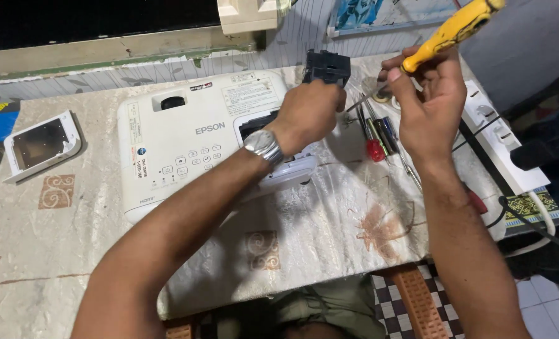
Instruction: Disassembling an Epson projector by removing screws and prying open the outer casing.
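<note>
From my remote seat, the head camera looks down on a white projector point(191, 135) lying flat at centre-left of the frame on a cream patterned tablecloth point(304, 226), its long side running left to right and its lens opening toward the upper edge of the picture. An open compartment shows on its right end. My left hand point(307, 112), a metal wristwatch point(262, 145) on the wrist, is clenched around a black plastic module point(327, 66) held just above that opening, at upper centre; the module stands roughly upright, its top toward the far wall. My right hand point(427, 94), at upper right, grips a yellow-handled screwdriver point(449, 31) between thumb and fingers. The tool's long axis slants from the handle at the upper right corner down to the left, its thin shaft pointing toward the module and ending near my left knuckles; I cannot tell whether the tip touches it. Beneath the right hand lie several more screwdrivers point(375, 141), one with a red handle. A white cover panel point(41, 144) rests at far left, and a white power strip point(499, 135) sits along the right edge.
</note>
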